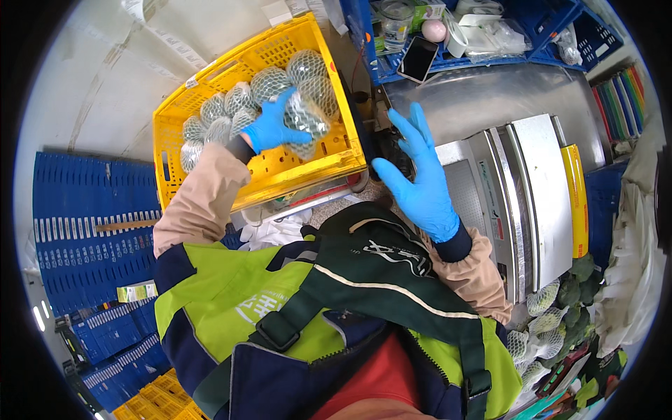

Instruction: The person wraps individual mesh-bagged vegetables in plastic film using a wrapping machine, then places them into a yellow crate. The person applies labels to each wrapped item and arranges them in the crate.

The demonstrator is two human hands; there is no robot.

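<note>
My left hand, in a blue glove, is inside the yellow crate. Its thumb and fingers are curled around a round vegetable in a white net sleeve, which has a shiny, clear look on top. Several more netted round vegetables lie along the crate's far and left parts; their kind is hard to make out through the mesh. Also blue-gloved, my right hand is raised to the right of the crate with its fingers spread and nothing in it.
Right of my right hand is a metal wrapping machine on a steel worktop. A blue shelf holds a phone and a clear jar. Netted vegetables and dark green heads lie lower right. Blue crates are stacked left.
</note>
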